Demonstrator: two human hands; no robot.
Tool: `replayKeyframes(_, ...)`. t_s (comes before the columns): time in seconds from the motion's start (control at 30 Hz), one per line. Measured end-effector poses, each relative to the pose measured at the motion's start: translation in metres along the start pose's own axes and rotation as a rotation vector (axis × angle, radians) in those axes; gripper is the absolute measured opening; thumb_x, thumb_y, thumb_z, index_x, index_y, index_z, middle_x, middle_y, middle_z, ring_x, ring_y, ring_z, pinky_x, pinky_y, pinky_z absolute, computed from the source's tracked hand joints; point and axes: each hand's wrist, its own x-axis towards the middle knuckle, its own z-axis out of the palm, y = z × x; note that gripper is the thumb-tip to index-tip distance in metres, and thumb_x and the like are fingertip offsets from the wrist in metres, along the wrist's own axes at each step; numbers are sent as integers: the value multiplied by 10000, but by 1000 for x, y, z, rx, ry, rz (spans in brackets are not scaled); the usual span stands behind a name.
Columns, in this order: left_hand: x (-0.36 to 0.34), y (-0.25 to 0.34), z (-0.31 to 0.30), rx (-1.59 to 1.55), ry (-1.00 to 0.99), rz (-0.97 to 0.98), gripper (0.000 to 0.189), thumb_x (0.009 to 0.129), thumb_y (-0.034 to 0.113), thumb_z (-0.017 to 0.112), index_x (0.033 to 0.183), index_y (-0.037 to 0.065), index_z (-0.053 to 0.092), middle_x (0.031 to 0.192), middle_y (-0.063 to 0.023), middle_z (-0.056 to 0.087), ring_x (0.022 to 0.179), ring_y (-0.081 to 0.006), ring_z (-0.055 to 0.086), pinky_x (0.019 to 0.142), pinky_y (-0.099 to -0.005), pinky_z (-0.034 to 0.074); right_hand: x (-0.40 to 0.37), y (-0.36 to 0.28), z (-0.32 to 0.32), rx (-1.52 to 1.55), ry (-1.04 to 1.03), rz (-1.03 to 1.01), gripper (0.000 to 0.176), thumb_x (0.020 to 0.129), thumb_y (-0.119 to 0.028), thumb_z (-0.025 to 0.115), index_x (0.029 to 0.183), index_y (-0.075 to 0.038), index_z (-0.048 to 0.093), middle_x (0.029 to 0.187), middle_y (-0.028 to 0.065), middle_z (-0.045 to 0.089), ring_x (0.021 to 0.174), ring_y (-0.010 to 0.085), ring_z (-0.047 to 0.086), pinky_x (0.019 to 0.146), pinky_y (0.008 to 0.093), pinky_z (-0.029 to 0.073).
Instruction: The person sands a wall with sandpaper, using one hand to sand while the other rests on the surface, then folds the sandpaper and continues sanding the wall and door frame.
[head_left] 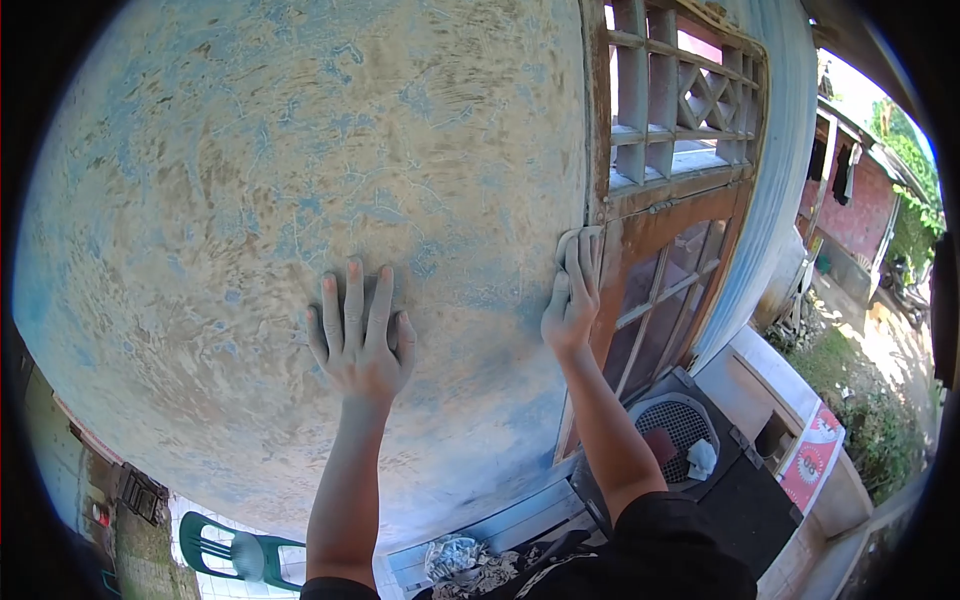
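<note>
My left hand (362, 340) lies flat against the worn blue and beige wall (250, 190), fingers stretched upward and apart, with nothing held. Pale dust coats both hands. To the right, my right hand (574, 305) presses a pale grey folded piece of what looks like sandpaper (567, 243) against the wall's right edge. It shows above and beside the fingers; its underside is hidden. Right beside that hand runs the brown wooden door frame (596, 110). Much of the wall's paint is rubbed off in patches.
A wooden lattice vent (690, 95) sits above a glass-paned door (660, 285). Below right stands a black speaker box (745, 520) with a crumpled white cloth (702, 459) on it. A green plastic chair (200, 548) is at lower left, beside a slatted bench (500, 530) holding fabric.
</note>
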Motion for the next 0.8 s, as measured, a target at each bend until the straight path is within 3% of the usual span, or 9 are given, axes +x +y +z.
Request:
replayKeyframes(0.07,1,2,-1,7,-28,-16,498,1082,387,514,1526,203,642,1661,-104,522,1582,-371,402,1285,-550,236,-19,-34,13,38,22,64,435,1079,-121,558,1494,-16,637,1615,201,543,1542,479,419,1263,546,352)
replayKeyframes(0.23,-7,6,0,34,-16,-36,517,1084,401,506,1545,198,622,1667,-111,515,1582,-383,398,1276,-552,240,-91,-44,-18,-56,-382,-109,418,1141,-128,484,1478,95,593,1608,295,505,1552,473,402,1266,543,346)
replayKeyframes(0.27,-9,7,2,34,-11,-28,517,1084,401,506,1545,198,622,1667,-111,515,1582,-383,398,1276,-552,240,-90,-28,-18,-56,-373,-106,418,1141,-128,484,1478,95,593,1608,295,505,1552,473,402,1266,543,346)
replayKeyframes(0.33,-16,10,5,46,2,-37,522,1089,411,498,1550,198,617,1673,-113,506,1583,-382,395,1280,-548,227,-66,-4,-10,-210,49,254,416,1139,-121,484,1479,92,592,1596,290,522,1535,472,431,1259,545,361)
replayKeyframes(0.43,-16,10,4,44,-10,-40,523,1095,414,483,1552,197,615,1674,-116,503,1583,-378,395,1281,-542,225,-42,-20,6,-98,132,297,421,1137,-120,482,1481,101,585,1593,293,525,1529,465,444,1255,538,369)
replayKeyframes(0.57,-17,12,7,46,6,-39,525,1100,420,470,1553,199,613,1672,-120,505,1581,-378,397,1282,-540,217,-77,-66,8,6,49,184,418,1136,-109,468,1469,111,590,1589,297,527,1523,462,453,1258,521,372)
replayKeyframes(0.63,-20,10,7,48,-6,-49,529,1098,426,470,1549,195,620,1671,-121,506,1582,-377,395,1285,-545,208,-114,-71,-3,67,-233,88,406,1117,-68,487,1462,119,593,1581,309,528,1527,460,445,1260,501,375)
replayKeyframes(0.73,-42,13,11,51,-18,-15,534,1094,432,472,1546,192,626,1674,-122,502,1586,-378,387,1286,-550,200,-117,-14,-17,-57,-17,248,409,1117,-100,524,1456,117,601,1564,300,550,1517,468,453,1256,486,379)
replayKeyframes(0.8,-70,17,17,64,-40,13,537,1092,434,473,1543,190,629,1673,-124,503,1587,-383,382,1286,-553,195,-80,3,-32,-77,-23,331,411,1119,-109,527,1461,107,601,1569,294,547,1525,459,444,1252,485,384)
